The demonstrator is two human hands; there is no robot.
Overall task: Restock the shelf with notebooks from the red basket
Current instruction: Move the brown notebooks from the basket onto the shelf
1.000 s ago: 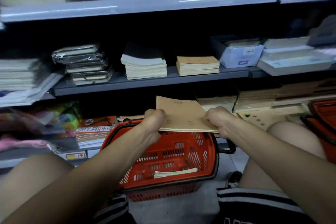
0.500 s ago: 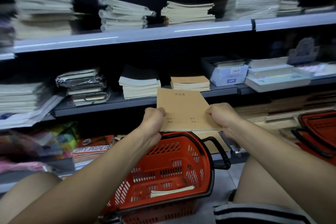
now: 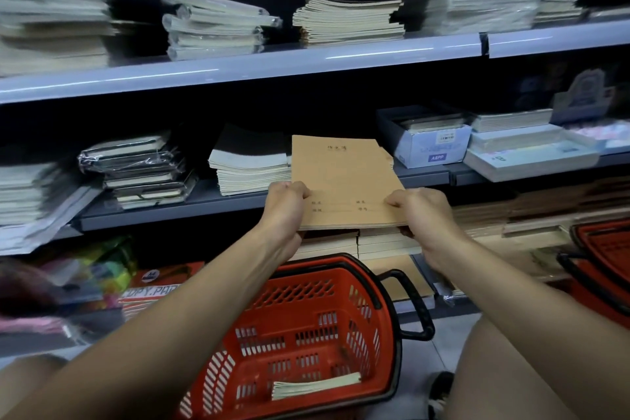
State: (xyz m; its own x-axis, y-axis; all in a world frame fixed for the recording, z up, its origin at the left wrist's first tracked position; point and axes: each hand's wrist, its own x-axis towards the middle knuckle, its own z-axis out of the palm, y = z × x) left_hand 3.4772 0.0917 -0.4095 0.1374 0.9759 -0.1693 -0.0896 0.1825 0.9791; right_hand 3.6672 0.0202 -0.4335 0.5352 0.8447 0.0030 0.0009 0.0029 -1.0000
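A stack of brown kraft-cover notebooks (image 3: pixel 341 177) is held flat in front of the middle shelf (image 3: pixel 218 204). My left hand (image 3: pixel 284 206) grips its near left corner and my right hand (image 3: pixel 421 215) grips its near right corner. The stack's far edge covers the brown pile that lies on that shelf, between a white-paged pile (image 3: pixel 250 167) and a blue-white box (image 3: pixel 431 141). Below my arms stands the red basket (image 3: pixel 306 334) with a few notebooks (image 3: pixel 315 385) left lying in its bottom.
The upper shelf (image 3: pixel 272 61) carries several paper stacks. Plastic-wrapped dark notebooks (image 3: pixel 136 167) lie on the middle shelf at left. Brown stacks (image 3: pixel 354 242) fill the lower shelf behind the basket. A second red basket (image 3: pixel 603 256) sits at right. My bare knees flank the basket.
Both hands have lifted the brown notebook stack up out of the basket and forward to the middle shelf level. The view has tilted upward.
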